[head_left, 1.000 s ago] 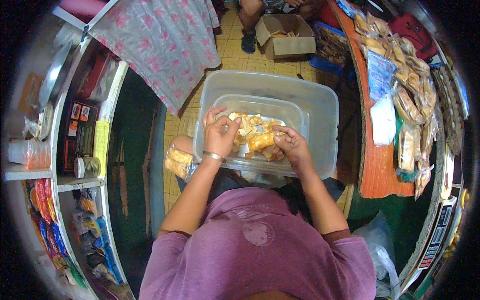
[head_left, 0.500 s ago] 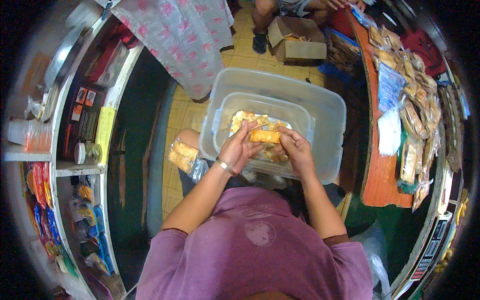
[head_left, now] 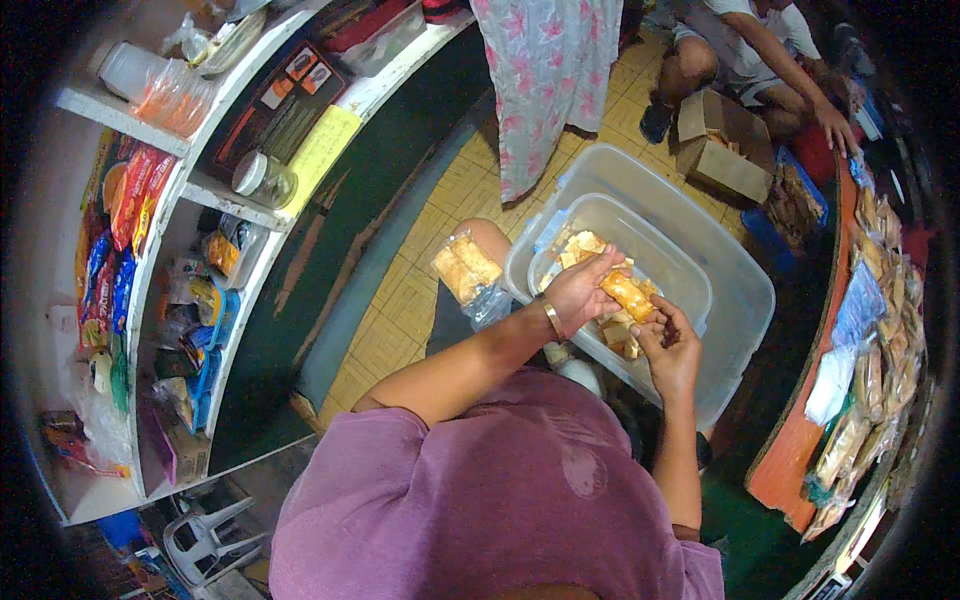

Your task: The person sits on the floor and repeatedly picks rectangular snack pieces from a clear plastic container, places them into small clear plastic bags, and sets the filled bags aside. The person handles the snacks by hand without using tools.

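Note:
Between my two hands is a golden-brown, glossy rectangular pastry. My left hand, a band at its wrist, grips it by the upper left end. Fingertips of my right hand pinch its lower right end. Beneath them, more pale and golden pastry pieces lie inside a smaller clear plastic tub, which rests in a large clear plastic bin. A clear plastic bag of pastries lies on my left knee.
Packaged goods fill a white shelf at left. On the right, an orange tabletop carries several bagged breads. Behind the bin, a person sits by an open cardboard box. A flowered curtain hangs at the back.
My view has swung left, so the bin and hands sit farther right. The pastry now slants down to the right, still in both hands. The other person's arm extends toward the orange tabletop.

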A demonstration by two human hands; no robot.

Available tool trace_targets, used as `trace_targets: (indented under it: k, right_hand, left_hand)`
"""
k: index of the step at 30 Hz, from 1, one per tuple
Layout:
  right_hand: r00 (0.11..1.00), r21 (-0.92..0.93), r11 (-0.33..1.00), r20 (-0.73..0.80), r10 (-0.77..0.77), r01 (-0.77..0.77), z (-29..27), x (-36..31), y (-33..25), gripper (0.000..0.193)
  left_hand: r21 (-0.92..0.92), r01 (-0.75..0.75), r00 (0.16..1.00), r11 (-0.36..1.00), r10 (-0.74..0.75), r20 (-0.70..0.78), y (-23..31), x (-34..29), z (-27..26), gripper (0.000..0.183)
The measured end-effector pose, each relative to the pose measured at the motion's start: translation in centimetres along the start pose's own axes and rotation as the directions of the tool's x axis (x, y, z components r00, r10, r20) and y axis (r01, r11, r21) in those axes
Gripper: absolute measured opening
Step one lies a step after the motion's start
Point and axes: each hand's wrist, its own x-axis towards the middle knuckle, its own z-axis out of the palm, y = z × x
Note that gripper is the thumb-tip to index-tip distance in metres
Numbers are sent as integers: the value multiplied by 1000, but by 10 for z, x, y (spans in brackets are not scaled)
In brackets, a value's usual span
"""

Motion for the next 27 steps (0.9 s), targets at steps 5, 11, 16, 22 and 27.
trace_targets:
  k: [5, 11, 16, 22, 27]
  right_hand:
    - [1000, -10, 1000, -7, -30, 29, 6, 2, -9, 40]
    - [999, -10, 1000, 28, -20, 20, 8, 2, -18, 38]
    - [981, -159, 984, 187, -44, 75, 17, -8, -24, 40]
    - [888, -316, 928, 459, -33, 197, 51, -25, -30, 43]
    - [861, -408, 878, 508, -10, 251, 63, -29, -35, 41]
  left_hand:
    - [-52, -9, 999, 999, 11, 48, 12, -13, 5, 53]
    - [320, -338, 902, 885, 402, -159, 69, -66, -42, 42]
    - [987, -149, 474, 64, 881, 14, 74, -138, -77, 37]
    - [996, 43, 635, -79, 772, 34, 3, -161, -73, 57]
    - [964, 88, 654, -250, 745, 134, -11, -139, -83, 53]
